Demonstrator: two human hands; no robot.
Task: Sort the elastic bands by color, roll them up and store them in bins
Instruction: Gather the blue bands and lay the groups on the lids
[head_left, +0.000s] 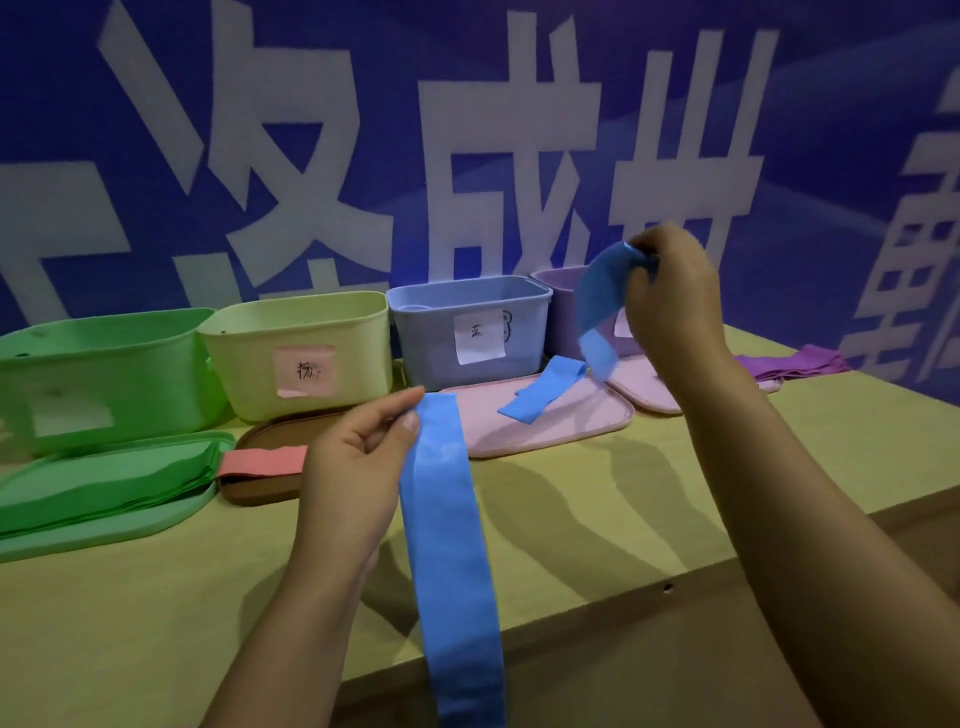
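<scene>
Blue elastic band (452, 545) hanging flat from left hand (358, 457), smooth, matte

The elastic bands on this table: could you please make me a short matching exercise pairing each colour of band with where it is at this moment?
Bands
1. green bands
2. pink band
3. purple bands
4. long blue band

Places
A. pinched at its top end by the left hand, hanging past the table edge
B. lying across the brown lid
C. lying at the far right of the table, beside the purple bin
D. stacked on the green lid

Pairs: 1-D, 2-B, 3-C, 4-A
</scene>
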